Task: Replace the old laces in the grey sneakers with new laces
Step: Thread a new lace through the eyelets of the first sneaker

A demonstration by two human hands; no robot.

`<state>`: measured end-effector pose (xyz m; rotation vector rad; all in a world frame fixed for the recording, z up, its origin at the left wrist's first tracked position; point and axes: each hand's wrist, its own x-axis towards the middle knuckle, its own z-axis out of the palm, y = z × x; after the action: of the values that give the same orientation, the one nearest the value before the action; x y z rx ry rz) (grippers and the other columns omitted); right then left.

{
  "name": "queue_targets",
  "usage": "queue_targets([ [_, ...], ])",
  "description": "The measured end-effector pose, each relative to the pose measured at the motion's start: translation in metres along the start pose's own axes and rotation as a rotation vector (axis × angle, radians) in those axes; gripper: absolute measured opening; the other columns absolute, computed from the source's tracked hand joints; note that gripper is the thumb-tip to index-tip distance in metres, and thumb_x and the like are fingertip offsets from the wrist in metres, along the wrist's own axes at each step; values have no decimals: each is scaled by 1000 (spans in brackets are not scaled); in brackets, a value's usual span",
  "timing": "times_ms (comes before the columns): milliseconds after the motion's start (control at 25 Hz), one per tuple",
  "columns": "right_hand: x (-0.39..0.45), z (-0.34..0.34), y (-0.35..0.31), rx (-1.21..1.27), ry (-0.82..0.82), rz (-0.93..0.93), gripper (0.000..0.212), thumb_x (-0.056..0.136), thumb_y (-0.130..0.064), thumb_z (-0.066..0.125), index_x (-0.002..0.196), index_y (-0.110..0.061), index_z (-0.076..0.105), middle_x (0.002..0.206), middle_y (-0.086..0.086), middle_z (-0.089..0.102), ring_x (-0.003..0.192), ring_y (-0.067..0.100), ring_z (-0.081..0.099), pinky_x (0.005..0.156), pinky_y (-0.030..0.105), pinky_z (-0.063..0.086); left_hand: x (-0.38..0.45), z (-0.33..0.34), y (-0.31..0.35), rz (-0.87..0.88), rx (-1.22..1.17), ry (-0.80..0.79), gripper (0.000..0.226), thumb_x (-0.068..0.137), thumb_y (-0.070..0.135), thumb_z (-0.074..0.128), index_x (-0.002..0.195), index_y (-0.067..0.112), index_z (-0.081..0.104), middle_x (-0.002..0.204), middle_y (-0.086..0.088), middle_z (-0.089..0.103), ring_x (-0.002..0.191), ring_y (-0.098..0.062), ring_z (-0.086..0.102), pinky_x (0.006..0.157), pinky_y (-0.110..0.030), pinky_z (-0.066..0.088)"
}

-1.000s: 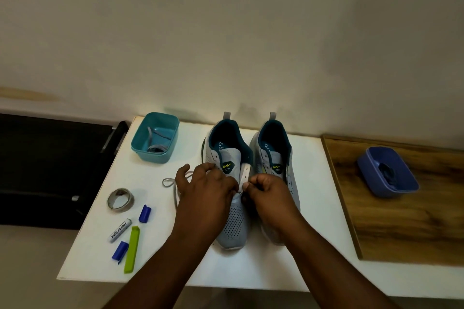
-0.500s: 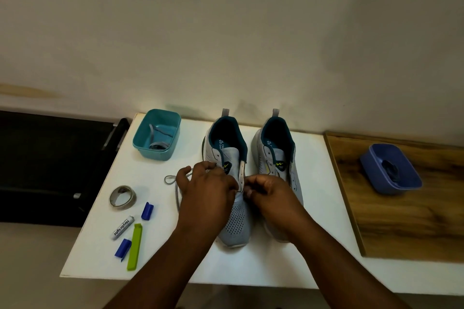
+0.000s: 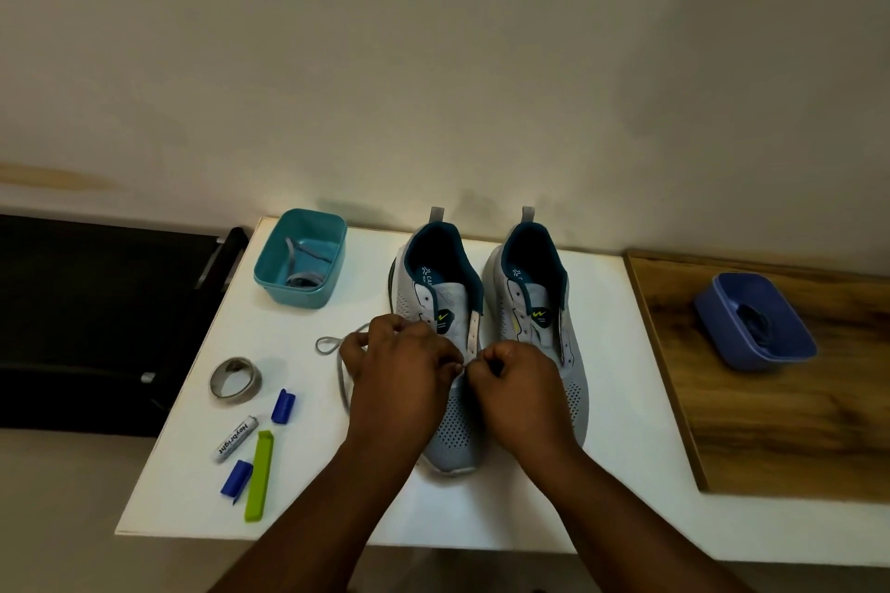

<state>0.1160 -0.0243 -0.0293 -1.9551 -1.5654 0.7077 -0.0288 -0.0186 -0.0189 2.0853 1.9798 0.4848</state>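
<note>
Two grey sneakers with teal linings stand side by side on the white table point(image 3: 308, 491), toes toward me. My left hand point(image 3: 402, 371) lies over the lace area of the left sneaker point(image 3: 450, 429), fingers curled, pinching a grey lace point(image 3: 343, 378) that loops out to its left. My right hand point(image 3: 517, 383) is curled at the same sneaker's right eyelet strip, fingertips meeting those of the left; what it pinches is hidden. The right sneaker point(image 3: 570, 352) shows no lace. A teal tub point(image 3: 332, 277) at the back left holds grey laces.
A tape roll point(image 3: 235, 379), a marker point(image 3: 236, 438), two blue caps point(image 3: 283, 405) point(image 3: 236, 479) and a green clip point(image 3: 258, 474) lie on the table's left. A wooden board point(image 3: 770, 438) on the right carries a blue tub point(image 3: 722, 318) with a dark lace. A black unit stands left of the table.
Both hands stay at the left sneaker's eyelets; their fingertips have drawn closer together. The view has shifted slightly.
</note>
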Motion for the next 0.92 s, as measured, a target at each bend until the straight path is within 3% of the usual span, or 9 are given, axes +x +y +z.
queue_targets([
  [280, -2, 3, 10, 242, 4, 53, 20, 88, -19, 68, 68, -21, 72, 67, -4, 68, 66, 14, 65, 66, 42, 56, 1, 4, 1, -86, -99, 9, 14, 91, 46, 63, 100, 47, 74, 114, 17, 54, 120, -17, 37, 96, -42, 26],
  [480, -1, 0, 14, 309, -55, 73, 21, 92, -18, 66, 73, -22, 76, 72, -4, 72, 71, 17, 68, 70, 43, 58, 0, 1, 5, 64, 76, 53, 16, 89, 38, 65, 100, 38, 77, 111, 10, 61, 120, -24, 46, 96, -46, 28],
  [720, -4, 8, 13, 307, -26, 54, 22, 93, -20, 67, 73, -24, 76, 70, -6, 72, 70, 15, 69, 69, 45, 61, -1, -1, 8, 66, 180, 49, 21, 90, 34, 60, 104, 32, 77, 113, 3, 64, 121, -27, 46, 94, -47, 28],
  [840, -4, 8, 13, 287, -11, 9, 22, 94, -22, 66, 73, -24, 74, 71, -6, 71, 69, 11, 67, 67, 38, 59, 0, 1, 6, 48, 148, 39, 22, 91, 34, 60, 106, 33, 76, 115, 3, 64, 122, -26, 46, 98, -46, 28],
  [920, -5, 6, 12, 232, -14, -52, 24, 96, -21, 65, 73, -24, 72, 70, -6, 69, 68, 8, 64, 63, 26, 52, 0, 4, 4, 32, 126, 36, 20, 91, 32, 61, 104, 34, 76, 114, 5, 64, 122, -25, 46, 97, -45, 28],
])
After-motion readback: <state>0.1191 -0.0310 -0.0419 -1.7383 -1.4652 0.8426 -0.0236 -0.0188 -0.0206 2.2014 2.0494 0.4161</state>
